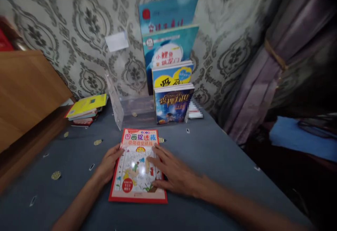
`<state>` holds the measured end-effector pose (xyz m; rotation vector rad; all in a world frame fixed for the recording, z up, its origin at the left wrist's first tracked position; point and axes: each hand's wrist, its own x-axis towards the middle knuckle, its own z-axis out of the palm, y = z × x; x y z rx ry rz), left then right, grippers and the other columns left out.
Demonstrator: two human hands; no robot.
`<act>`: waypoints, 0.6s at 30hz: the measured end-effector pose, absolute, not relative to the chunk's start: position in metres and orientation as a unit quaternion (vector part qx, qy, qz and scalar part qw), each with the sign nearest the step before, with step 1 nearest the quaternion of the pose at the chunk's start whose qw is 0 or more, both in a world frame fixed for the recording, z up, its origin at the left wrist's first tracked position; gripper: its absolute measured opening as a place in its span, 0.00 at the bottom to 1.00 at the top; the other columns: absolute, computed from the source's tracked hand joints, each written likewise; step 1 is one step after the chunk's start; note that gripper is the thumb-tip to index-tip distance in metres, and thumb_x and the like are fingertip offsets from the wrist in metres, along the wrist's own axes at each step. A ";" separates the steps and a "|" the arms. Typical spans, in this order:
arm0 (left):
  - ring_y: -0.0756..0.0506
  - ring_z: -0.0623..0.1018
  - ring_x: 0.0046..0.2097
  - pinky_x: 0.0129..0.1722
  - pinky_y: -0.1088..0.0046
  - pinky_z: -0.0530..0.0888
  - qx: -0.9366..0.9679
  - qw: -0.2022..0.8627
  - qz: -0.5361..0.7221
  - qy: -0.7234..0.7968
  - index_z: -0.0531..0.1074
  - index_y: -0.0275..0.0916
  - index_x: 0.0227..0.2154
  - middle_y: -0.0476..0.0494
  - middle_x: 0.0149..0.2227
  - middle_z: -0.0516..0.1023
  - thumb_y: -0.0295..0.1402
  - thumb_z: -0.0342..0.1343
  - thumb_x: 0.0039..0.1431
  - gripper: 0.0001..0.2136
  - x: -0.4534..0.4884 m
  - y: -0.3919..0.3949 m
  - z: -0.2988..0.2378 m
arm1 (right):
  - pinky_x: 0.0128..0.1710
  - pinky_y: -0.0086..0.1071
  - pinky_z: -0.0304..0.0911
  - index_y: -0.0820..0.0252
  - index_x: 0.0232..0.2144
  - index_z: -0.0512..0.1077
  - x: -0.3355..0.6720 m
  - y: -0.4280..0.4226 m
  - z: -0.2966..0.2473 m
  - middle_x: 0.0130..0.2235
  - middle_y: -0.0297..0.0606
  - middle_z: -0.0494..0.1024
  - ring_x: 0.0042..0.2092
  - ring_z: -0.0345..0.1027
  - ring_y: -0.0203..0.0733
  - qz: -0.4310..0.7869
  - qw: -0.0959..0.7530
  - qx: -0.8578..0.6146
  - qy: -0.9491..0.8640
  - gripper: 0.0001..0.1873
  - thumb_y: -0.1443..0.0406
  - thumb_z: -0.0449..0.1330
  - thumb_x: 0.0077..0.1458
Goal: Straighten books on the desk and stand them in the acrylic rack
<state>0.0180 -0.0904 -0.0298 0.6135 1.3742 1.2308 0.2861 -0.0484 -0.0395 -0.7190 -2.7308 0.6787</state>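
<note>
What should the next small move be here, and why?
I'd suggest the right hand slide out to grip the right edge of the flat red-bordered book with an illustrated cover. The fingers lie spread on that cover, while the left hand is at the left edge, so a matching hold might steady the book on the dark blue-grey tablecloth.

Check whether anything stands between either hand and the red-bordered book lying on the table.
Nothing visible does. The left hand is at the left edge of the red-bordered book, and the right hand reaches over its right edge onto the cover. The upright books stand beyond its far edge.
</note>
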 end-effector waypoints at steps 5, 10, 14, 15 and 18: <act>0.34 0.83 0.46 0.45 0.60 0.80 0.252 0.612 0.561 0.497 0.73 0.36 0.46 0.36 0.44 0.84 0.35 0.74 0.42 0.27 0.023 -0.098 -0.016 | 0.69 0.55 0.48 0.61 0.68 0.56 0.286 -0.036 -0.053 0.72 0.54 0.49 0.72 0.42 0.57 0.274 0.209 -0.324 -0.881 0.39 0.56 0.62 0.59; 0.35 0.82 0.48 0.48 0.60 0.79 0.264 0.616 0.591 0.449 0.74 0.37 0.47 0.37 0.45 0.83 0.35 0.74 0.42 0.27 0.027 -0.106 -0.001 | 0.53 0.52 0.69 0.56 0.67 0.55 0.278 -0.022 -0.051 0.56 0.50 0.75 0.55 0.71 0.54 0.439 0.326 -0.352 -0.760 0.40 0.55 0.62 0.56; 0.35 0.82 0.49 0.50 0.60 0.78 0.275 0.605 0.606 0.437 0.74 0.38 0.47 0.37 0.45 0.83 0.36 0.74 0.42 0.28 0.031 -0.108 0.014 | 0.23 0.30 0.65 0.58 0.61 0.61 0.269 -0.020 -0.029 0.36 0.40 0.80 0.29 0.72 0.40 0.587 0.349 -0.302 -0.665 0.34 0.51 0.60 0.56; 0.35 0.82 0.49 0.50 0.60 0.77 0.279 0.599 0.612 0.436 0.75 0.39 0.48 0.38 0.45 0.83 0.36 0.74 0.42 0.28 0.032 -0.108 0.018 | 0.21 0.28 0.62 0.58 0.58 0.63 0.267 -0.022 -0.021 0.35 0.39 0.80 0.26 0.70 0.38 0.592 0.364 -0.295 -0.655 0.33 0.50 0.60 0.56; 0.37 0.82 0.49 0.50 0.61 0.77 0.305 0.564 0.636 0.430 0.75 0.40 0.47 0.40 0.45 0.83 0.38 0.73 0.43 0.26 0.033 -0.107 0.027 | 0.25 0.30 0.66 0.57 0.53 0.66 0.268 -0.033 0.006 0.37 0.40 0.80 0.29 0.71 0.38 0.527 0.422 -0.278 -0.683 0.25 0.51 0.58 0.59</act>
